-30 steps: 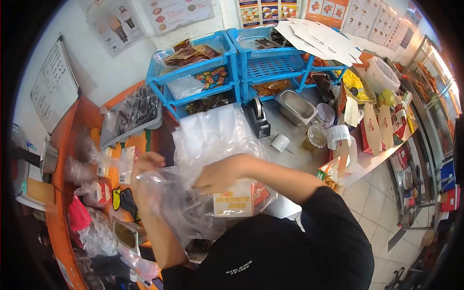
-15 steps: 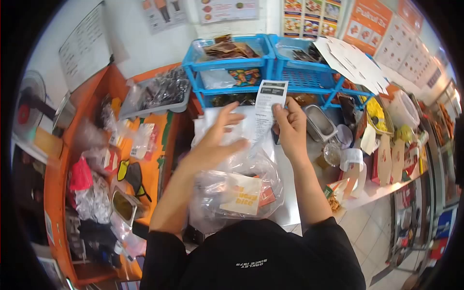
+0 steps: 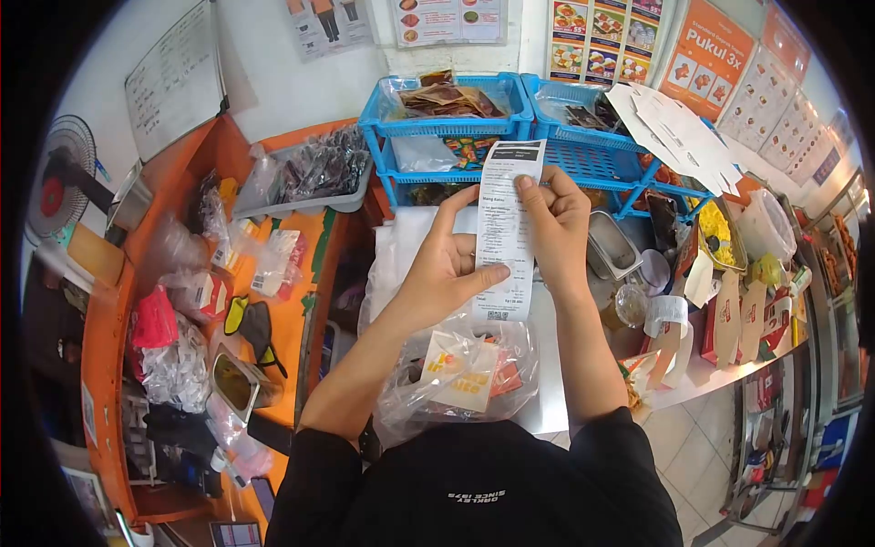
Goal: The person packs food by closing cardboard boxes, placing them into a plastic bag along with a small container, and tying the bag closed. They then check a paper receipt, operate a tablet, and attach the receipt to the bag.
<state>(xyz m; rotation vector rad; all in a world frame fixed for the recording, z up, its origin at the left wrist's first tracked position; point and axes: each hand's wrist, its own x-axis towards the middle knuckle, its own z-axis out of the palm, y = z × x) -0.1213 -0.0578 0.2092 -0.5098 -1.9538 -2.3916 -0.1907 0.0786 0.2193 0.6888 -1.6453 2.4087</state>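
A long white printed receipt point(image 3: 507, 228) is held up flat in front of me. My right hand point(image 3: 558, 228) pinches its upper right edge. My left hand point(image 3: 447, 269) grips its lower left edge with thumb and fingers. Below the hands a clear plastic bag point(image 3: 460, 374) holding orange and white food packets lies on the steel counter point(image 3: 547, 401) close to my body. A stack of clear plastic bags point(image 3: 401, 242) lies behind it.
Blue plastic shelf baskets point(image 3: 456, 128) with sauce packets stand at the back. A grey tray point(image 3: 305, 182) of dark packets sits left on the orange counter point(image 3: 283, 310). Steel container point(image 3: 612, 246), paper roll point(image 3: 663, 314) and food boxes point(image 3: 738, 292) crowd the right. Folded cartons point(image 3: 679, 128) lie on the baskets.
Both hands left the plastic bag and rose. The right hand lifted the receipt, then the left hand took hold of its lower edge and stretched it flat.
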